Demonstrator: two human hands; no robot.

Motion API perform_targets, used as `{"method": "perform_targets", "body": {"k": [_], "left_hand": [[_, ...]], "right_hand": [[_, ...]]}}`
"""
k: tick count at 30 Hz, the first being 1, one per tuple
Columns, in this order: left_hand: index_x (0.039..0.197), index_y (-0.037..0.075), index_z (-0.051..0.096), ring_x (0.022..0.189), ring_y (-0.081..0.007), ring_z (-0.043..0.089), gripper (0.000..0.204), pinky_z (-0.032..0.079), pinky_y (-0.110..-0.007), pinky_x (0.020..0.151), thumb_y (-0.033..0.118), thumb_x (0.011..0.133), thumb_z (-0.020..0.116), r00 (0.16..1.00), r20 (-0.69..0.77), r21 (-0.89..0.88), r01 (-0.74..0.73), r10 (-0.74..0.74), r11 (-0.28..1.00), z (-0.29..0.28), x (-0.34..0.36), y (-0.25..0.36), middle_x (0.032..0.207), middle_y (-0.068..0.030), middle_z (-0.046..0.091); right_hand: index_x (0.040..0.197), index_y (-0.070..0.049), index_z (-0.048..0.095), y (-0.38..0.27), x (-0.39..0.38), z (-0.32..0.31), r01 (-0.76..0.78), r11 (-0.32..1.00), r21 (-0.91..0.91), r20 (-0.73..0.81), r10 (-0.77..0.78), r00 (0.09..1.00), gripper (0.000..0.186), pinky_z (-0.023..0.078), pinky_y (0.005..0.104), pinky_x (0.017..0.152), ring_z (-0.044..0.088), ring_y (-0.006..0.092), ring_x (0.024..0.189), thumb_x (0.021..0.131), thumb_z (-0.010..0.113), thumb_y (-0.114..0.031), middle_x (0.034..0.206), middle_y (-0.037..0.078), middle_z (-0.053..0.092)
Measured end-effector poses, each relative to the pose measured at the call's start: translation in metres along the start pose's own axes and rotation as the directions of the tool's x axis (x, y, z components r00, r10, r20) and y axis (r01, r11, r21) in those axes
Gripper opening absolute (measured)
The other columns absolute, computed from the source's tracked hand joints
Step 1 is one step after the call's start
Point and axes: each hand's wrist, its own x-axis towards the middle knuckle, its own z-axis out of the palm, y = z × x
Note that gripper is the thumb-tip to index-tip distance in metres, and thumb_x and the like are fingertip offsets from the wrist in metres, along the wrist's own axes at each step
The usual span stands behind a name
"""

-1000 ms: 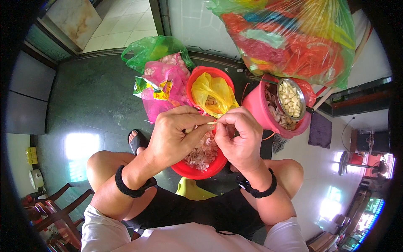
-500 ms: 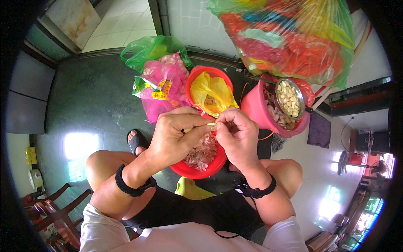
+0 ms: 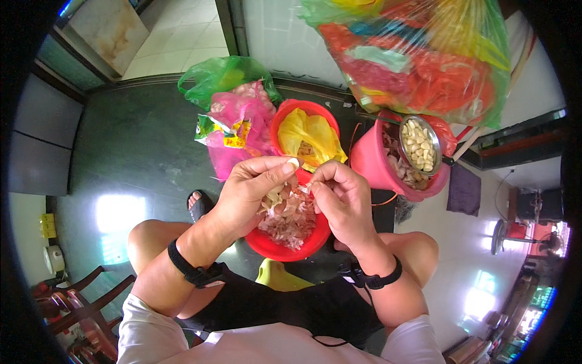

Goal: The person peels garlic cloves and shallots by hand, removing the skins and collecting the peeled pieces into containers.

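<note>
Between the thumb and forefinger of my left hand (image 3: 251, 188) sits a pale garlic clove (image 3: 293, 162). More garlic, partly hidden, shows under that hand's curled fingers. My right hand (image 3: 345, 203) is closed in a pinch on a thin scrap of garlic skin (image 3: 308, 185), a short gap away from the clove. Both hands are over a red basin (image 3: 260, 250) heaped with papery garlic skins (image 3: 292, 227). To the right, a metal bowl of peeled garlic cloves (image 3: 418, 145) rests tilted on a pink bucket (image 3: 370, 159) that also holds skins.
Beyond the basin stands a red bucket (image 3: 315, 108) lined with a yellow plastic bag (image 3: 303, 130). Left of it lie a pink mesh bag (image 3: 224, 155) of garlic and a green plastic bag (image 3: 203, 82). A large sack of colourful bags (image 3: 418, 67) fills the far right. A yellow-green stool (image 3: 279, 276) is beneath me.
My hands have come apart: the left keeps the clove, while the right has drawn off with a scrap of skin. The view has shifted slightly.
</note>
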Motion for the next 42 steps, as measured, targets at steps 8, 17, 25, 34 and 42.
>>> {"method": "perform_targets", "body": {"k": [8, 17, 25, 34, 42], "left_hand": [[0.113, 0.001, 0.073, 0.076, -0.0183, 0.074, 0.017, 0.06, -0.031, 0.066, 0.013, 0.103, 0.066, 0.996, -0.005, -0.121, 0.088, -0.09, 0.989, -0.007, 0.001, 0.007, 0.091, -0.0093, 0.076], [0.099, 0.006, 0.075, 0.061, -0.0059, 0.057, 0.017, 0.044, -0.023, 0.056, 0.022, 0.101, 0.07, 0.974, -0.226, 0.193, 0.023, 0.021, 0.981, -0.003, 0.003, 0.002, 0.078, 0.0023, 0.069], [0.105, -0.003, 0.076, 0.069, -0.0048, 0.058, 0.021, 0.046, -0.024, 0.061, 0.016, 0.1, 0.072, 0.973, -0.23, 0.426, 0.132, -0.035, 0.895, -0.012, 0.002, 0.0, 0.08, 0.0014, 0.068], [0.102, -0.004, 0.079, 0.068, -0.0058, 0.061, 0.021, 0.049, -0.025, 0.06, 0.016, 0.097, 0.073, 0.985, -0.164, 0.582, 0.145, -0.059, 0.8, 0.0, 0.008, -0.014, 0.082, 0.0002, 0.072], [0.104, -0.003, 0.077, 0.071, -0.0091, 0.065, 0.021, 0.052, -0.026, 0.064, 0.014, 0.102, 0.066, 0.984, -0.113, 0.47, 0.177, -0.14, 0.865, 0.016, 0.017, -0.027, 0.084, -0.0027, 0.072]], "right_hand": [[0.082, -0.001, 0.074, 0.024, 0.004, -0.008, 0.163, 0.607, -0.778, 0.132, -0.096, 0.987, 0.01, 0.055, 0.0458, 0.073, 0.071, 0.0377, 0.081, 0.083, 0.077, -0.011, 0.083, 0.017, 0.072], [0.078, -0.006, 0.07, 0.055, 0.002, -0.007, 0.099, 0.469, -0.878, 0.213, 0.198, 0.957, 0.02, 0.054, 0.0503, 0.073, 0.07, 0.0384, 0.081, 0.082, 0.08, -0.023, 0.081, 0.015, 0.071], [0.078, -0.005, 0.07, 0.053, 0.001, -0.012, 0.07, 0.481, -0.874, 0.199, 0.223, 0.954, 0.019, 0.054, 0.0492, 0.072, 0.07, 0.04, 0.079, 0.085, 0.075, -0.022, 0.074, 0.016, 0.069], [0.125, -0.003, 0.064, 0.028, 0.008, -0.011, 0.313, 0.735, -0.602, 0.195, -0.245, 0.95, 0.043, 0.059, 0.0431, 0.077, 0.073, 0.037, 0.089, 0.086, 0.079, -0.011, 0.104, 0.019, 0.073], [0.119, -0.001, 0.072, 0.029, -0.001, -0.04, 0.289, 0.548, -0.785, 0.176, -0.249, 0.952, 0.025, 0.059, 0.0429, 0.077, 0.074, 0.0366, 0.091, 0.094, 0.068, -0.005, 0.102, 0.021, 0.075]]}}
